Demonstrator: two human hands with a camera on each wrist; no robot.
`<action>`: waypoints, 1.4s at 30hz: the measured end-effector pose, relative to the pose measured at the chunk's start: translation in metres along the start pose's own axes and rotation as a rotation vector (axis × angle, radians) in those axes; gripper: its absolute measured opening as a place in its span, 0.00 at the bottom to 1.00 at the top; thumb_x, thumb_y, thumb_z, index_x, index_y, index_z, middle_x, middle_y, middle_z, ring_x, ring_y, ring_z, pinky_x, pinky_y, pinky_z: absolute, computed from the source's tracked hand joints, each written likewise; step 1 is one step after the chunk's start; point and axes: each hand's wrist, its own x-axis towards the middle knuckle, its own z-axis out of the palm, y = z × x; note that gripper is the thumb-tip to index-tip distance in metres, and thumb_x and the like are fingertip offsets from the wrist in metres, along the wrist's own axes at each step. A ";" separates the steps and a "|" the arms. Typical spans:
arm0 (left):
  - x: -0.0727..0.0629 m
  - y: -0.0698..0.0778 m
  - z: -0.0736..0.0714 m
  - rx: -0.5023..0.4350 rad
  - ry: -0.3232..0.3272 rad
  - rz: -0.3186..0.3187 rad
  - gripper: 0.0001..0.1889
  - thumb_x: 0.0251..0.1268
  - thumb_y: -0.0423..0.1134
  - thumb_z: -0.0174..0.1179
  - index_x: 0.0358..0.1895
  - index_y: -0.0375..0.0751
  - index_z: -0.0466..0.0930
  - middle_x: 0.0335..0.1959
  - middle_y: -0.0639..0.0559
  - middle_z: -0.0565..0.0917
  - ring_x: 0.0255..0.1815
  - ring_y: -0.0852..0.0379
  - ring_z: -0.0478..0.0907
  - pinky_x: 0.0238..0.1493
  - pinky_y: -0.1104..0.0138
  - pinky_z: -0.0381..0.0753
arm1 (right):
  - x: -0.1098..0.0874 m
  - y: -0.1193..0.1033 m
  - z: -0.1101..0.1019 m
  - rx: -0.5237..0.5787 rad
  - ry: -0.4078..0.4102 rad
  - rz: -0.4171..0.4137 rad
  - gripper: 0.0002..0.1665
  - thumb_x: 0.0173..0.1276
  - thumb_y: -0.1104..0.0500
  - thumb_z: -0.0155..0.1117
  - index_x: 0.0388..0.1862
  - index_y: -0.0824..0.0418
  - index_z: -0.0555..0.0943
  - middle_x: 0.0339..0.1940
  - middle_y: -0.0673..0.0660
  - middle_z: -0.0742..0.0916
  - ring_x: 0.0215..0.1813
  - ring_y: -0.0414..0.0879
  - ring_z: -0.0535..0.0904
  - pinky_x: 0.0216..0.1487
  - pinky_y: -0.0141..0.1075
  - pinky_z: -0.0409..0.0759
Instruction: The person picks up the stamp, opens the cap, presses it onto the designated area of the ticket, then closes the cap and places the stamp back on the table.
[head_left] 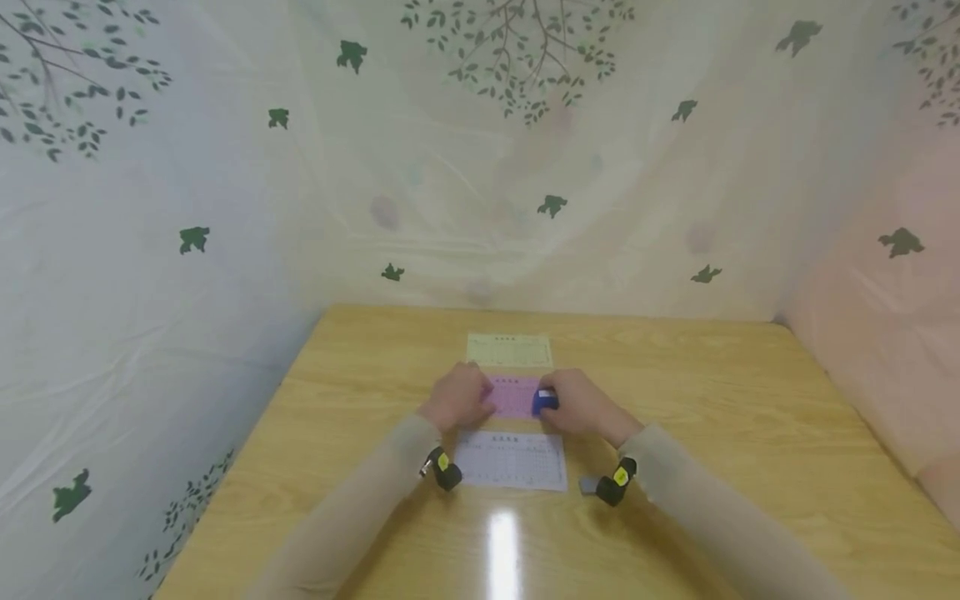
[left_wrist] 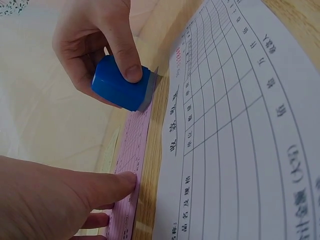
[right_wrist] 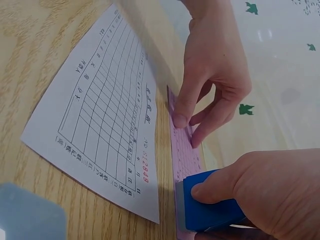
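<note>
Mid-frame in the head view, the right hand grips a blue stamp at the right end of a pink receipt; the left hand, thumb and fingers apart, presses the opposite end. The left wrist view makes "品名及规格" legible on the white receipt; the right wrist view shows its red serial (starting 812, unreadable from the head) and, lower left, a translucent piece.

soft, even light; white glare streaks the table, dim shadows by the sleeves, head view hazy
</note>
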 end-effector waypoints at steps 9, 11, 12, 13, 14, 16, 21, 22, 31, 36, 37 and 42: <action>0.001 0.002 -0.002 0.028 -0.005 -0.004 0.13 0.69 0.46 0.72 0.28 0.44 0.85 0.36 0.50 0.82 0.36 0.57 0.73 0.40 0.65 0.77 | -0.001 -0.002 -0.001 0.001 -0.011 0.020 0.09 0.67 0.63 0.73 0.47 0.59 0.88 0.39 0.50 0.90 0.41 0.41 0.84 0.48 0.40 0.88; 0.000 0.003 -0.003 0.025 -0.008 -0.009 0.14 0.69 0.46 0.72 0.28 0.44 0.85 0.36 0.50 0.82 0.36 0.56 0.74 0.39 0.65 0.77 | -0.002 -0.002 -0.001 0.001 -0.014 0.022 0.09 0.68 0.63 0.73 0.46 0.59 0.88 0.39 0.50 0.90 0.39 0.41 0.84 0.47 0.40 0.87; 0.000 0.003 -0.002 0.019 -0.007 -0.011 0.13 0.69 0.46 0.72 0.28 0.44 0.84 0.36 0.50 0.82 0.36 0.56 0.74 0.39 0.66 0.77 | -0.002 -0.002 0.000 0.001 -0.014 0.022 0.09 0.68 0.63 0.73 0.46 0.59 0.88 0.38 0.50 0.90 0.39 0.41 0.83 0.46 0.39 0.87; 0.000 0.003 -0.002 0.015 -0.008 -0.013 0.14 0.69 0.46 0.72 0.27 0.44 0.84 0.35 0.50 0.81 0.36 0.56 0.74 0.38 0.66 0.77 | -0.002 -0.002 0.000 -0.001 -0.013 0.021 0.09 0.67 0.63 0.73 0.46 0.59 0.88 0.38 0.50 0.90 0.39 0.41 0.83 0.45 0.38 0.87; 0.000 0.003 -0.002 0.012 -0.010 -0.018 0.14 0.69 0.46 0.72 0.26 0.44 0.83 0.35 0.50 0.81 0.35 0.56 0.73 0.38 0.66 0.76 | -0.002 -0.003 0.000 0.000 -0.012 0.022 0.09 0.67 0.63 0.73 0.46 0.59 0.88 0.38 0.50 0.90 0.38 0.41 0.83 0.45 0.38 0.87; 0.001 0.003 -0.001 0.005 -0.012 -0.023 0.15 0.69 0.46 0.72 0.25 0.45 0.82 0.35 0.51 0.81 0.34 0.57 0.73 0.36 0.67 0.75 | -0.002 -0.003 0.000 -0.002 -0.010 0.020 0.09 0.67 0.63 0.74 0.46 0.59 0.88 0.38 0.51 0.90 0.37 0.41 0.84 0.44 0.37 0.87; 0.001 0.003 -0.001 -0.010 -0.009 -0.029 0.15 0.69 0.45 0.71 0.24 0.46 0.81 0.34 0.52 0.80 0.34 0.58 0.73 0.36 0.68 0.75 | -0.003 -0.004 0.001 0.013 -0.016 0.052 0.11 0.66 0.64 0.74 0.48 0.61 0.89 0.39 0.52 0.91 0.38 0.41 0.84 0.45 0.36 0.88; 0.001 0.003 -0.001 -0.014 -0.009 -0.028 0.15 0.69 0.45 0.71 0.24 0.46 0.81 0.34 0.51 0.80 0.34 0.58 0.73 0.36 0.68 0.75 | -0.003 -0.004 0.001 0.020 -0.018 0.061 0.11 0.66 0.64 0.74 0.48 0.61 0.89 0.39 0.52 0.91 0.38 0.41 0.84 0.45 0.36 0.88; 0.001 0.006 -0.002 -0.013 -0.012 -0.034 0.16 0.69 0.45 0.71 0.23 0.45 0.81 0.32 0.50 0.82 0.30 0.58 0.73 0.31 0.69 0.75 | -0.003 -0.003 -0.001 0.054 -0.031 0.079 0.11 0.65 0.66 0.74 0.47 0.60 0.90 0.37 0.51 0.92 0.35 0.41 0.83 0.40 0.35 0.87; 0.001 0.006 0.000 -0.015 -0.011 -0.040 0.12 0.69 0.46 0.71 0.31 0.42 0.87 0.35 0.49 0.82 0.34 0.57 0.74 0.38 0.65 0.80 | -0.004 -0.002 -0.002 0.035 -0.022 0.064 0.09 0.63 0.66 0.75 0.43 0.60 0.91 0.34 0.51 0.91 0.33 0.41 0.83 0.37 0.34 0.86; 0.000 0.006 0.000 -0.020 -0.008 -0.041 0.12 0.69 0.46 0.71 0.31 0.42 0.87 0.36 0.49 0.82 0.34 0.57 0.74 0.39 0.65 0.80 | -0.004 -0.002 -0.001 0.028 -0.019 0.059 0.09 0.63 0.66 0.75 0.43 0.60 0.91 0.34 0.50 0.91 0.33 0.41 0.83 0.37 0.34 0.86; 0.000 0.003 0.002 -0.051 0.009 -0.038 0.13 0.68 0.45 0.72 0.27 0.43 0.84 0.39 0.47 0.82 0.37 0.55 0.74 0.43 0.63 0.79 | -0.005 -0.004 -0.002 0.007 -0.013 0.068 0.07 0.64 0.64 0.76 0.42 0.59 0.90 0.33 0.49 0.90 0.33 0.40 0.82 0.38 0.35 0.86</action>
